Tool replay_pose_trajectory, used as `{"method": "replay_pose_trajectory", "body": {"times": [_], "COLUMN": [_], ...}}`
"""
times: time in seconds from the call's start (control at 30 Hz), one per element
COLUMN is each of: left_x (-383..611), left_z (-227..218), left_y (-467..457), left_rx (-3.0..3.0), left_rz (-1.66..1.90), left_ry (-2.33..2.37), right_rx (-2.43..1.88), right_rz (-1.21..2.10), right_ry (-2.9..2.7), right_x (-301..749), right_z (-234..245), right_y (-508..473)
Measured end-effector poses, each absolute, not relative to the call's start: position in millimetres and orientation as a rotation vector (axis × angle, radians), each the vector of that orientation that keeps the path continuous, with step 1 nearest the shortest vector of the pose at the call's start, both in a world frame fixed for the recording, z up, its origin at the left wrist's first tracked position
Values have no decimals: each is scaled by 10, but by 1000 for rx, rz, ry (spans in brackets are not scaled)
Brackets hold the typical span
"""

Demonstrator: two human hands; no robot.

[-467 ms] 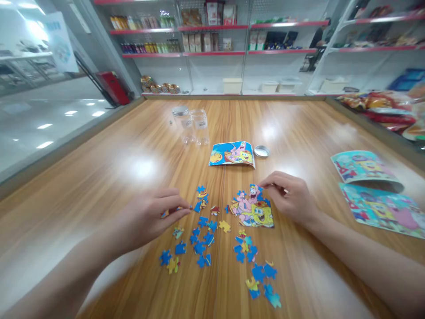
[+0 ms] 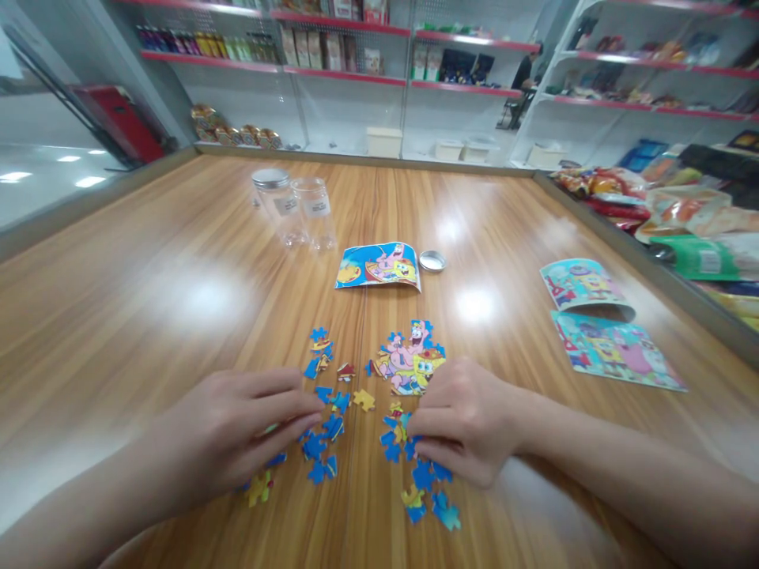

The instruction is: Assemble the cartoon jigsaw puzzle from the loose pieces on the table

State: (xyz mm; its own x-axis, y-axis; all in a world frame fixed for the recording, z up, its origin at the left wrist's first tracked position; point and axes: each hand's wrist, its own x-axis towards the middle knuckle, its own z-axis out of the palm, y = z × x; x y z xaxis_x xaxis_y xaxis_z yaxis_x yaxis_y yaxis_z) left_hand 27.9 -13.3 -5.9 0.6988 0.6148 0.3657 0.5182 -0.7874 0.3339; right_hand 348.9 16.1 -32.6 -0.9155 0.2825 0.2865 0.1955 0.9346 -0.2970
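A partly joined jigsaw puzzle (image 2: 409, 359) with a pink and a yellow cartoon figure lies flat ahead of my right hand. My right hand (image 2: 471, 415) is closed at the lower right of it, thumb and fingertips pinching at a blue jigsaw piece (image 2: 410, 449) among loose ones. My left hand (image 2: 254, 423) hovers by the left group of blue pieces (image 2: 314, 446), thumb and fingers nearly together; what they hold, if anything, is hidden. Between the groups lies a yellow piece (image 2: 364, 400). Behind stands a curled picture card (image 2: 379, 265) with matching figures.
Two clear jars (image 2: 317, 213) stand at the back left, one with a metal lid. A loose silver lid (image 2: 432, 261) lies beside the card. Two turquoise picture sheets (image 2: 617, 348) rest at the right. Snack bags (image 2: 617, 190) lie beyond the table's right edge.
My right hand has left the top right of the joined puzzle and come down to the loose blue pieces. My left hand has moved nearer to me. The view has turned right.
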Motion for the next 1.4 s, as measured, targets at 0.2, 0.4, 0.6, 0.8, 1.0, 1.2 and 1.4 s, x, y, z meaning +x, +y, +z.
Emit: {"method": "replay_pose_trajectory", "body": {"times": [0.2, 0.4, 0.6, 0.8, 1.0, 1.2, 1.4], "left_x": [511, 595, 972, 1034, 594, 152, 83], "left_z": [-40, -171, -208, -197, -219, -463, -455], "left_y": [-317, -290, 280, 779, 1021, 1348, 1522], "left_rx": [2835, 2773, 2857, 2793, 2657, 1674, 1532], "left_rz": [615, 748, 770, 1136, 1280, 1122, 963], "left_ry": [746, 794, 633, 693, 881, 936, 903], "right_rx": [-354, -410, -497, -481, -449, -540, -959], "right_rz": [315, 276, 206, 230, 286, 297, 518], "right_ry": [-2812, -2791, -2747, -2718, -2700, -2512, -2458], "right_x": [3477, 3484, 3498, 3525, 3546, 3565, 3644], "right_z": [-345, -362, -364, -412, -425, -415, -510], "right_y": [211, 237, 235, 259, 305, 331, 433]}}
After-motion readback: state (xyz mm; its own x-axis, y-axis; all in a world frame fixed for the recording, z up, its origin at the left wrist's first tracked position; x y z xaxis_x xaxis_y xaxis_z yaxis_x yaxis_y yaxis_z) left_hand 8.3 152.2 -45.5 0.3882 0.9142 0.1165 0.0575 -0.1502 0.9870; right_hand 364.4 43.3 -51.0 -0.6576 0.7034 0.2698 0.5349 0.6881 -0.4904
